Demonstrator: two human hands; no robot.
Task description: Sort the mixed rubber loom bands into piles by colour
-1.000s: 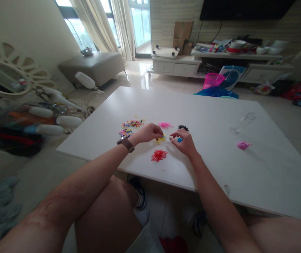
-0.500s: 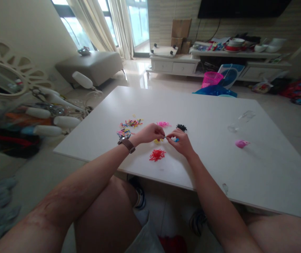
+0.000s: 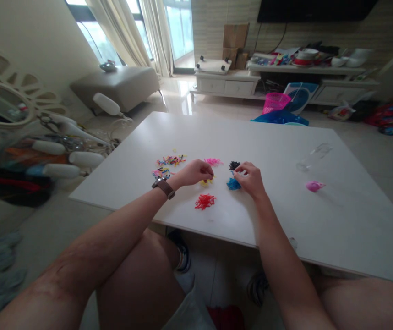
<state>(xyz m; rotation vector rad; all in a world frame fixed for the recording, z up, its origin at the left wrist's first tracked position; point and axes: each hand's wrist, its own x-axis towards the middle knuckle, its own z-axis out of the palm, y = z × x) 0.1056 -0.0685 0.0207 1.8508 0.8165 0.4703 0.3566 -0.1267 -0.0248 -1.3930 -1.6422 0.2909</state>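
Observation:
My left hand (image 3: 199, 173) hovers over the small yellow pile (image 3: 206, 182), fingertips pinched; whatever they hold is too small to name. My right hand (image 3: 250, 177) is above the blue pile (image 3: 232, 184), its thumb and forefinger together, with what they hold too small to make out. Just behind it lies the black pile (image 3: 234, 165). A pink pile (image 3: 212, 162) sits beyond my left hand, and a red pile (image 3: 204, 201) lies nearer to me. Two mixed-colour piles, one farther back (image 3: 171, 160) and one by my watch (image 3: 161, 173), are at the left.
On the right of the white table (image 3: 272, 220) are a pink object (image 3: 314, 186) and a clear container (image 3: 315, 156) lying down. A small clear item (image 3: 293, 243) is at the near edge, beside my right forearm. My knees are under the table.
My hands were together at the fingertips and are now apart. My right hand has moved right, and the blue pile shows more fully. My left hand has hardly moved.

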